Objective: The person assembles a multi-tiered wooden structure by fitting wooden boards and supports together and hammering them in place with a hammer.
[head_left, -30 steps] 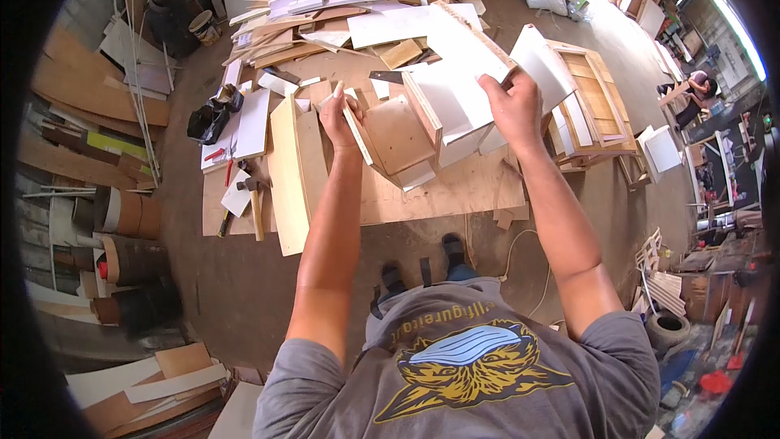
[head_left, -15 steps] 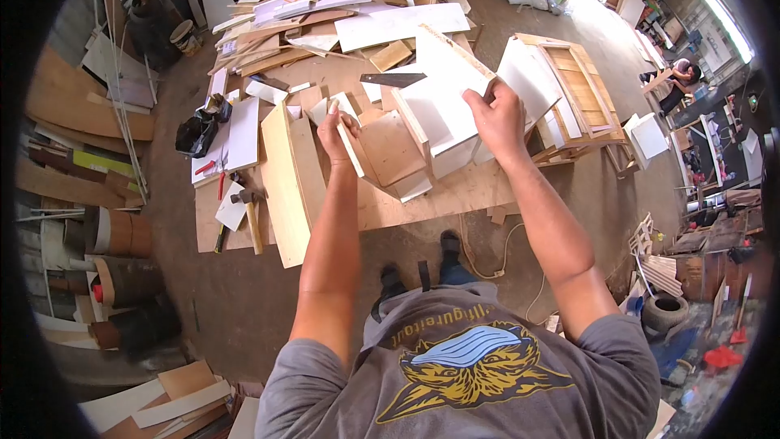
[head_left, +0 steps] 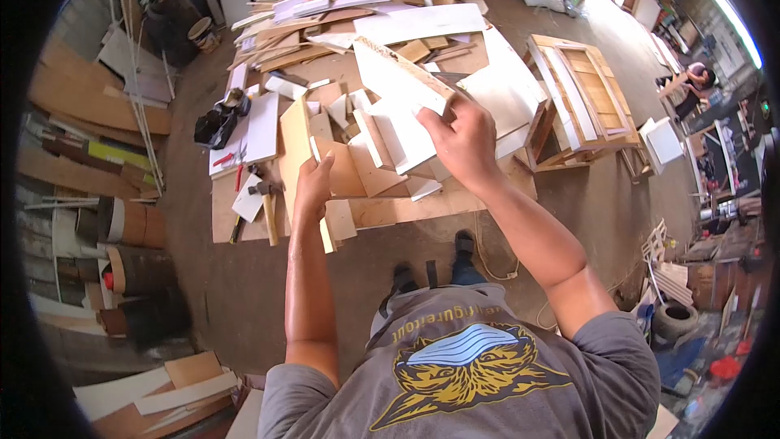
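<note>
My left hand (head_left: 314, 185) is closed on the left edge of a wooden box frame (head_left: 374, 172), made of tan and white boards with bare edges. My right hand (head_left: 463, 140) grips the raw upper edge of a white panel (head_left: 398, 81), thumb on its face. The panel slants over the frame; whether the two are joined, I cannot tell. Both are held above the near side of the worktable (head_left: 390, 210). Beside my left hand stands a long pale board (head_left: 294, 138). A hammer (head_left: 268, 210) and red-handled pliers (head_left: 231, 162) lie further left.
Offcuts (head_left: 325, 20) are heaped at the table's far end. A black plastic bag (head_left: 218, 125) sits on a white board to the left. At right stands a wooden cabinet frame (head_left: 585, 97). A cord (head_left: 496, 275) runs on the floor. Another person (head_left: 695, 85) sits at far right.
The white panel and frame have tilted and swung left and lower, with both hands still gripping. My left hand has come down, now over the pale board. The view has shifted slightly.
</note>
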Tool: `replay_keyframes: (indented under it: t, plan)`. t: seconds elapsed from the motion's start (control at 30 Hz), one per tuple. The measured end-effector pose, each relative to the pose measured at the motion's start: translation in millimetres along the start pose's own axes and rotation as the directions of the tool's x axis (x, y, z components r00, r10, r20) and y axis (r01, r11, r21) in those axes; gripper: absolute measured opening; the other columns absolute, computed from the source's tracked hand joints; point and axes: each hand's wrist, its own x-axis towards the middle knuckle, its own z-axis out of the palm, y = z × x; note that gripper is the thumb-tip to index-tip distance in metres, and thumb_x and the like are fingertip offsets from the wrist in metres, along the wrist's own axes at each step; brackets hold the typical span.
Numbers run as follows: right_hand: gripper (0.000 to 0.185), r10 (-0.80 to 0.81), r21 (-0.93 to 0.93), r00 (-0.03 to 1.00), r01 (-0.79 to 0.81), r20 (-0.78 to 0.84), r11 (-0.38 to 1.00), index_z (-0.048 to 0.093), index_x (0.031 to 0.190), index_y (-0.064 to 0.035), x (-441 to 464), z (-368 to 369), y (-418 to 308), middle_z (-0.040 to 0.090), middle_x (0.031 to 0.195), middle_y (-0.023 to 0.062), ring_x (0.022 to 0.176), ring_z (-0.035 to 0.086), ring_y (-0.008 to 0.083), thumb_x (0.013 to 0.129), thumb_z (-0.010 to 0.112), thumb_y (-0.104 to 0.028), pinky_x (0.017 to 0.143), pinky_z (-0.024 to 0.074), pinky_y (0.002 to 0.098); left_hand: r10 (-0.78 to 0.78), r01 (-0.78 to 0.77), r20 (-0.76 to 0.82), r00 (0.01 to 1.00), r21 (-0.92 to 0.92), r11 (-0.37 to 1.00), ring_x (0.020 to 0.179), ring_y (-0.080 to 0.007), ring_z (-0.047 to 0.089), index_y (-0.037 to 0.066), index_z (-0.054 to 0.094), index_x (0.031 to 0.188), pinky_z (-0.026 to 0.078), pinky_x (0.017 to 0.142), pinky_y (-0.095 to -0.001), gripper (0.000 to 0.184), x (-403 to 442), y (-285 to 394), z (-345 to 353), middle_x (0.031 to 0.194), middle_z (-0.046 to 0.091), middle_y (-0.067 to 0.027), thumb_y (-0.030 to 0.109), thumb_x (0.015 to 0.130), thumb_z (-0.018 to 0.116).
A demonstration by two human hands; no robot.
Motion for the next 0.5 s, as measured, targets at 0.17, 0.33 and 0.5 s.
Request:
replay_keyframes:
  t: [0.17,0.33,0.5]
  plan:
    - [0.023,-0.411,0.328,0.848,0.514,-0.334,0.793,0.071,0.111,0.0034,-37,-10,-3,0.074,0.098,0.0149,0.082,0.070,0.0194,0.094,0.069,-0.011,0.070,0.0554,0.0340,0.017,-0.016,-0.014,1.000,0.011,1.000,0.067,-0.0115,0.054,-0.001,0.066,0.111,0.044,0.057,-0.0311,0.029,6,-24,-26,0.080,0.060,-0.0006,0.026,0.104,0.060]
    - [0.044,-0.081,0.480,0.831,0.394,-0.551,0.784,0.055,0.133,0.0116,-50,-68,34,0.065,0.129,0.0178,0.117,0.065,0.0262,0.098,0.062,-0.015,0.096,0.0537,0.0448,-0.033,0.032,-0.030,0.999,-0.048,0.998,0.072,-0.0122,0.062,0.002,0.067,0.105,0.047,0.059,-0.0301,0.022,-1,-31,-51,0.085,0.065,-0.0024,0.024,0.102,0.065]
    - [0.048,0.588,0.868,0.705,0.080,-0.398,0.491,0.053,0.139,-0.0047,-27,-96,122,0.065,0.128,0.0174,0.109,0.068,0.0287,0.100,0.064,-0.031,0.100,0.0515,0.0455,-0.086,0.080,-0.070,0.994,-0.084,0.993,0.088,-0.0179,0.069,-0.001,0.065,0.119,0.056,0.074,-0.0339,0.026,3,-59,-87,0.102,0.071,-0.0071,0.019,0.103,0.062]
